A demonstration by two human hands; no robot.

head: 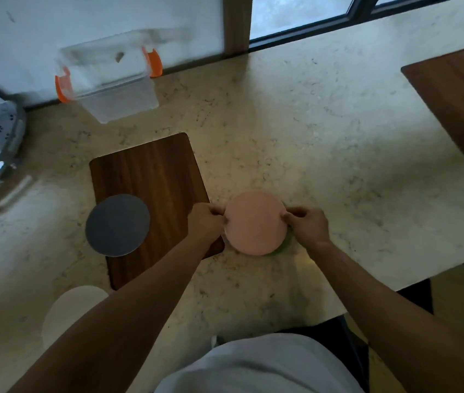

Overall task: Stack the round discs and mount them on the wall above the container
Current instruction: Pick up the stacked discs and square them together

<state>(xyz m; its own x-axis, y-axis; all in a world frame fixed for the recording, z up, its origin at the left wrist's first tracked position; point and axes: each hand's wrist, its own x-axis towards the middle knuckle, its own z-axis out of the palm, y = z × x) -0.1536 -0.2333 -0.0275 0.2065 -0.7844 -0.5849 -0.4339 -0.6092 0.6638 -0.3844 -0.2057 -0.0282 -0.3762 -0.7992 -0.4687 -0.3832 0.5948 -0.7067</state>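
Both arms reach straight out from the bottom of the frame and meet at a pink disc (255,222) sitting on the marble-look counter (324,131), just right of a dark wooden board (151,177). The left hand (205,222) has its fingers curled in against the disc's left edge, and the right hand (308,225) does the same on the right edge, so the disc is pinched between the two hands, knuckles up and wrists low. A sliver of green disc (287,241) peeks out underneath on the lower right, so the pink one lies on top of it. A grey disc (117,224) lies half on the board's left side, apart from the hands. There's a white disc (69,313) down near the left forearm too. The clear container (111,89) with orange clips sits back against the wall (83,21), well away from the stack.
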